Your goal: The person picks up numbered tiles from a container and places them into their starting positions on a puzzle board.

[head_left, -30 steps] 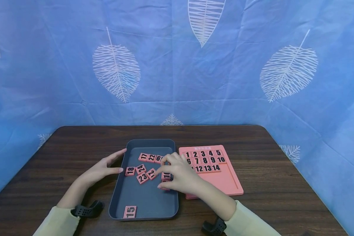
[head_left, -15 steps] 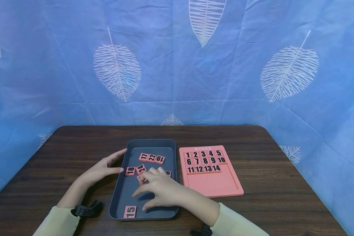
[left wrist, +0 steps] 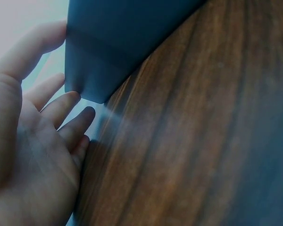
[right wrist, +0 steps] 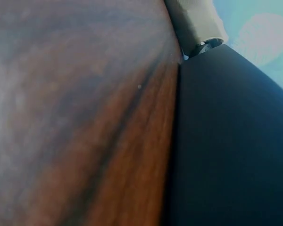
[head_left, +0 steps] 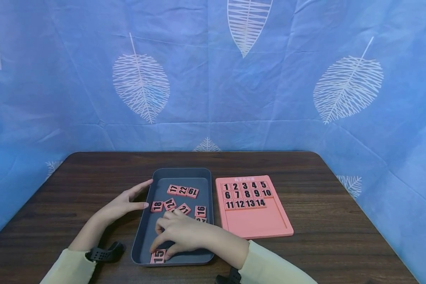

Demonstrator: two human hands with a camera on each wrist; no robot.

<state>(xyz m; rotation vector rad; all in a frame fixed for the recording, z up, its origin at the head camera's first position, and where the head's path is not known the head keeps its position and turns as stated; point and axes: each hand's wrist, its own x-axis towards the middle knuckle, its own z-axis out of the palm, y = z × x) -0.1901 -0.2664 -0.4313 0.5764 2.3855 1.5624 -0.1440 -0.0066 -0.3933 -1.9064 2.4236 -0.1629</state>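
In the head view, my right hand (head_left: 182,232) reaches into the dark grey tray (head_left: 138,240), thumb and index finger at either side of the number tile 15 (head_left: 158,256), pinching it near the front left corner. My left hand (head_left: 122,201) touches the tray's left rim with straight, spread fingers; the left wrist view shows those fingertips (left wrist: 73,96) against the tray's outer wall (left wrist: 113,47). Other pink number tiles lie farther back in the tray, such as 18 (head_left: 157,206), 22 (head_left: 182,191) and 16 (head_left: 200,211). Some are partly hidden by my right hand.
Right of the tray lies a pink number board (head_left: 255,225) with tiles 1 to 14 in its upper rows. Both stand on a dark wooden table (head_left: 323,221). A blue leaf-print cloth (head_left: 206,79) hangs behind. The right wrist view shows the tray's outer side (right wrist: 226,141), not the hand.
My right hand has moved from the tiles at the tray's right side toward the front left and taken hold of tile 15, which has shifted slightly. The left hand has stayed still.
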